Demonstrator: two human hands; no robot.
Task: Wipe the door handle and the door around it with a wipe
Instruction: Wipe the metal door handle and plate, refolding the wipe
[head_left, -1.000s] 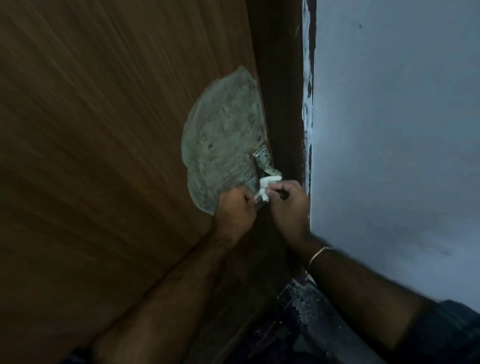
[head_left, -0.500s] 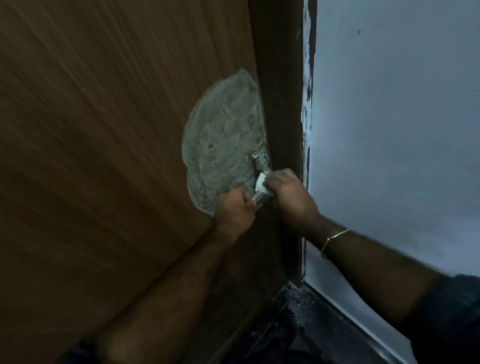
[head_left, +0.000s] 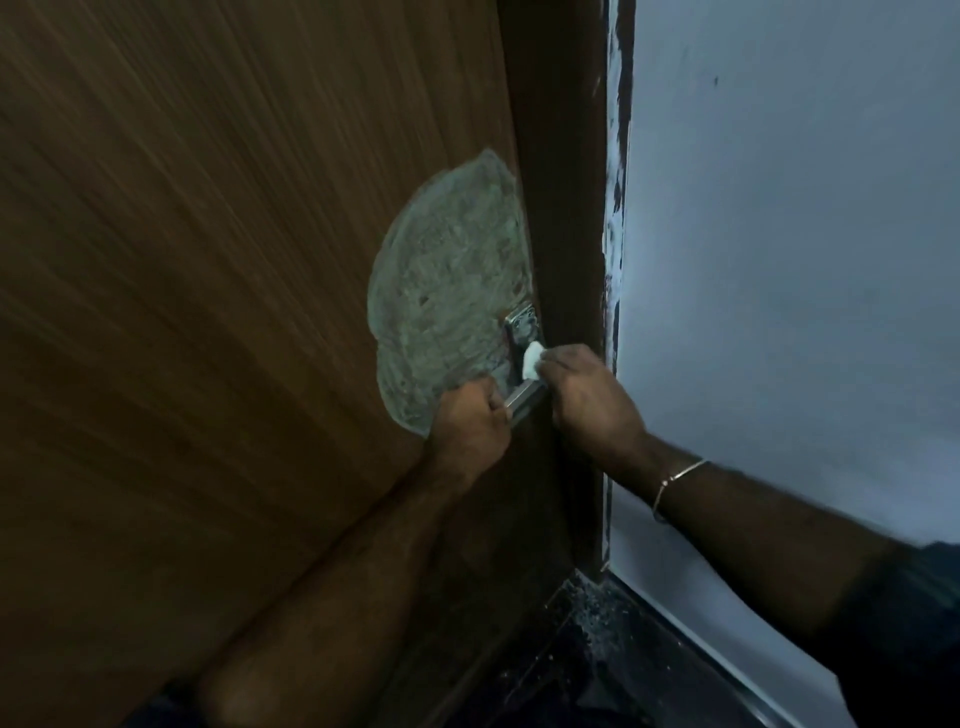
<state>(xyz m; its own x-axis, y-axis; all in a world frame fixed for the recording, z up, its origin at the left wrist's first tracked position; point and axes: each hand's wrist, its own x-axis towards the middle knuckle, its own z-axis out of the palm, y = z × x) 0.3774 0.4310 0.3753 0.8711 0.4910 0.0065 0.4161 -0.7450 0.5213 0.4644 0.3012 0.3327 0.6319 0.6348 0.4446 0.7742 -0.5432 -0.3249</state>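
- left hand (head_left: 475, 423) grips door handle (head_left: 524, 397) lever; right hand (head_left: 592, 397) pinches wipe (head_left: 532, 360), pressed on handle plate at door (head_left: 208, 312) edge
- step: wiping the handle hardware
- next, likely: work along lever, then door around it; pale patch (head_left: 447, 296) there

Left hand (head_left: 470, 423), fingers curled into a fist, grips the lever of the door handle (head_left: 524, 395); its bare forearm runs down toward the lower left. Right hand (head_left: 592, 402), knuckles up, pinches a small white wipe (head_left: 532, 360) at its fingertips and presses it against the handle's plate. A thin bracelet (head_left: 675, 483) circles the right wrist; a dark sleeve covers the upper arm.
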